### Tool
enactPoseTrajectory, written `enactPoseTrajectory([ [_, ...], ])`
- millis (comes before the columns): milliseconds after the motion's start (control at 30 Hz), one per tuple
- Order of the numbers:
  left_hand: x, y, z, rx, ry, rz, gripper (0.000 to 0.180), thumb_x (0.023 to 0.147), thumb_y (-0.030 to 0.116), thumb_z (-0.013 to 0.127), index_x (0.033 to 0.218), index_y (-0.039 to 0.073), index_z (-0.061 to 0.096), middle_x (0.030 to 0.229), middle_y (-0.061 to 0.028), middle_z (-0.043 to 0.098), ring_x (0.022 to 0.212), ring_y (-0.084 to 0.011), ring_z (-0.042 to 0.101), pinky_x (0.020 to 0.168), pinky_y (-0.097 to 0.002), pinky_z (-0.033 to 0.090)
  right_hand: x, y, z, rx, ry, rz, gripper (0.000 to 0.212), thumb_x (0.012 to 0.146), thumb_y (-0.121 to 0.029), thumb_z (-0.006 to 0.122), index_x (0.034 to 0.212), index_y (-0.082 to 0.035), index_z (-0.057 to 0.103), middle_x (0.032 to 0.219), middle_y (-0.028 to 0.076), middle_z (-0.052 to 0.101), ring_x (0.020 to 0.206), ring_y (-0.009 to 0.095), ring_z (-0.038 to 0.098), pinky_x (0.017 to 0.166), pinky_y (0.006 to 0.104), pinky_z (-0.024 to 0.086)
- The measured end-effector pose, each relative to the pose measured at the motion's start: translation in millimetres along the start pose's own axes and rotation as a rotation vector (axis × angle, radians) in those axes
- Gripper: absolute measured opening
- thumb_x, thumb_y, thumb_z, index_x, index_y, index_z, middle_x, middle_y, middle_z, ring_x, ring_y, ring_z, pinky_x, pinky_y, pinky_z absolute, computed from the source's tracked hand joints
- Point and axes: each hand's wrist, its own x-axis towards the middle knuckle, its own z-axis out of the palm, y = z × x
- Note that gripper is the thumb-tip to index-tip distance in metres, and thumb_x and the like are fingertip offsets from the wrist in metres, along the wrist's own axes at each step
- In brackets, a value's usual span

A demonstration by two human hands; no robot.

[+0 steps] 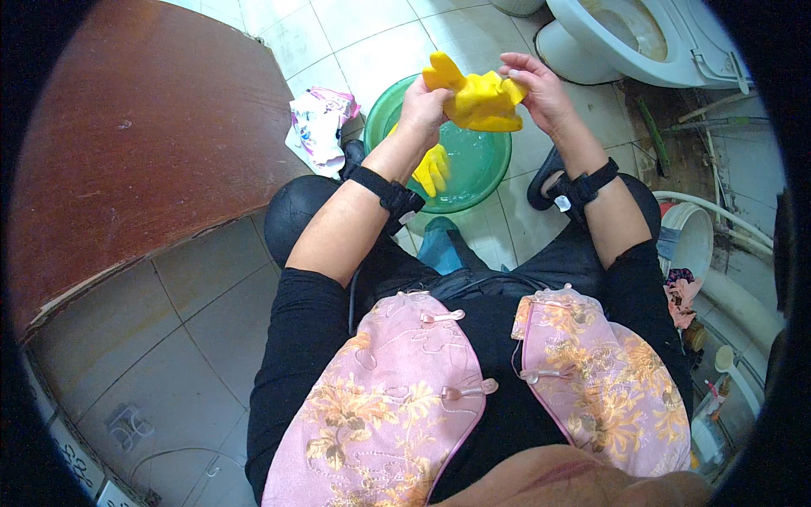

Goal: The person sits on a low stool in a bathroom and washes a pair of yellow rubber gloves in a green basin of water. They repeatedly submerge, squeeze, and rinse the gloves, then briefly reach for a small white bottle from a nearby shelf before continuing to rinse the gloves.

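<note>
A yellow rubber glove (483, 103) is held up between my two hands over a green basin (376, 127). My left hand (422, 108) grips it on the left, beside a finger of the glove that sticks up. My right hand (543, 95) has its fingertips at the glove's right edge, pinching it. Below my left wrist, a second yellow rubber glove (432, 171) lies in the basin, partly hidden by my forearm. Water appears to be in the basin, which stands on the floor between my feet.
A white and pink plastic package (321, 127) lies left of the basin, beside a reddish-brown wooden panel (144, 144). A white toilet (583, 51) stands at the far right. A white bucket (688, 237) and a pale hose (718, 209) are by my right knee.
</note>
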Motion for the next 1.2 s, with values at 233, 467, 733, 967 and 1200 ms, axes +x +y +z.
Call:
enactPoseTrajectory([
  [233,0.1,3.4,0.0,-0.096,-0.022,-0.019,0.033,0.083,-0.005,0.044,0.115,0.002,0.047,0.109,-0.0114,0.055,0.096,-0.0271,0.059,0.082,-0.0396,0.052,1.3,5.4,0.4,-0.155,-0.062,-0.030,0.038,0.086,-0.011,0.059,0.123,-0.009,0.053,0.113,0.005,0.058,0.105,0.015,0.055,0.091,0.0309,0.045],
  [467,5.5,5.4,-5.4,-0.165,-0.029,0.002,0.030,0.082,-0.005,0.046,0.112,0.000,0.048,0.106,-0.0120,0.056,0.094,-0.0262,0.060,0.081,-0.0384,0.053,-2.0,16.6,1.9,-0.328,-0.179,-0.011,0.061,0.080,-0.017,0.067,0.135,-0.011,0.042,0.115,0.004,0.057,0.103,0.014,0.055,0.088,0.0303,0.046],
  [733,7.4,4.6,-7.8,-0.073,0.079,0.049,0.026,0.079,-0.004,0.049,0.104,-0.001,0.052,0.094,-0.0101,0.059,0.078,-0.0226,0.061,0.064,-0.0317,0.052,0.8,17.8,0.2,-0.306,-0.131,0.035,0.044,0.082,-0.013,0.064,0.124,-0.009,0.051,0.103,0.004,0.061,0.089,0.014,0.058,0.077,0.0286,0.049],
  [967,10.3,6.0,-7.8,-0.093,0.115,0.068,0.029,0.078,-0.005,0.048,0.106,0.001,0.052,0.094,-0.0087,0.058,0.079,-0.0220,0.060,0.067,-0.0328,0.052,-0.7,13.4,1.7,-0.350,-0.075,0.073,0.027,0.083,-0.016,0.062,0.109,-0.009,0.059,0.095,0.000,0.060,0.085,0.010,0.057,0.075,0.0268,0.048],
  [1200,3.9,9.4,-4.6,-0.096,0.110,0.116,0.029,0.078,-0.005,0.048,0.106,0.000,0.051,0.098,-0.0098,0.058,0.087,-0.0237,0.060,0.077,-0.0352,0.051,1.6,15.5,-1.1,-0.213,-0.130,0.063,0.020,0.081,-0.019,0.064,0.099,-0.011,0.059,0.090,-0.001,0.058,0.083,0.010,0.056,0.077,0.0259,0.047],
])
